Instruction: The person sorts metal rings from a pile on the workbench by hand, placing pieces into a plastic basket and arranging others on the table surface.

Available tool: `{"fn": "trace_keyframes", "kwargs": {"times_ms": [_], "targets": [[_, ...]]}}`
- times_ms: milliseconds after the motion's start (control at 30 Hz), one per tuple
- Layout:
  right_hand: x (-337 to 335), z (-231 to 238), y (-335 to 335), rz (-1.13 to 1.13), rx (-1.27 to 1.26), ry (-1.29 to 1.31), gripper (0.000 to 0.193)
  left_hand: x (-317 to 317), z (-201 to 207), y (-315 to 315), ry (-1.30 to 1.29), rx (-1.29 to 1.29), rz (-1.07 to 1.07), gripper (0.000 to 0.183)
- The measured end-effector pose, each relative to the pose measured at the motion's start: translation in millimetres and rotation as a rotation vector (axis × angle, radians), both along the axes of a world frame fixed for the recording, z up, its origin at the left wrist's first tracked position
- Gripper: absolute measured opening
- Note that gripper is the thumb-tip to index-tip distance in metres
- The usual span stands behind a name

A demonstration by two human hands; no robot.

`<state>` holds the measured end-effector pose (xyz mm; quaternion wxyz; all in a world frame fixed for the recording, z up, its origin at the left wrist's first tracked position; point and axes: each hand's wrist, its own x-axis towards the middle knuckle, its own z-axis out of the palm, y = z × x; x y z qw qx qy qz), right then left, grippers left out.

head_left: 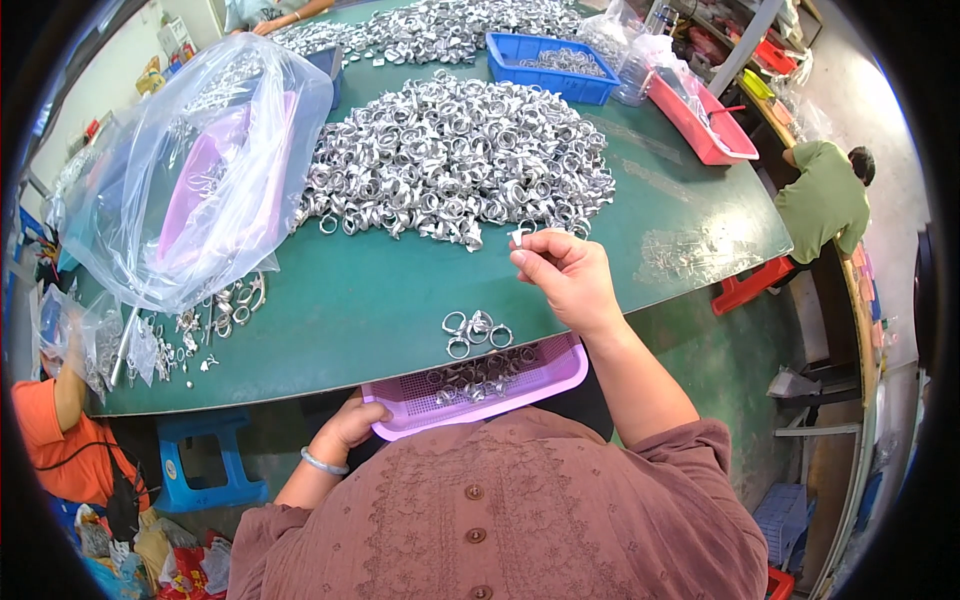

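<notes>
My right hand is raised over the green table, thumb and forefinger pinched on a small silver ring. Just beyond it spreads a big heap of silver rings. Nearer to me, several loose rings lie close to the table's front edge. Below that edge, against my body, is a purple plastic basket with mesh walls and some rings inside. My left hand grips the left end of this basket, its thumb over the rim and the other fingers mostly hidden.
A large clear plastic bag covers a pink tray on the left, beside small metal parts. At the back stand a blue tray of rings and a red tray. A person in orange sits left; another in green sits right.
</notes>
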<state>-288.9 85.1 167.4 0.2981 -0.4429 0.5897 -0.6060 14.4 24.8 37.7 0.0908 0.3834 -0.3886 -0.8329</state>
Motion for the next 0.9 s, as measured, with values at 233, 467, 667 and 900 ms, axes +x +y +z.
{"fn": "trace_keyframes", "kwargs": {"times_ms": [233,467,667,900], "targets": [[-1,-4,-1,-0.059,-0.022,0.058,0.009,1,-5,-3,-0.028,0.003,-0.023,0.058],[1,-3,0,-0.14,-0.115,0.243,0.008,0,-10,-1,0.02,-0.036,-0.009,0.052],[2,-1,0,-0.189,-0.167,0.419,0.006,0,-9,-2,0.019,0.005,-0.01,0.055],[3,1,0,-0.21,-0.186,0.487,0.006,2,-17,-3,0.017,-0.016,-0.013,0.065]]}}
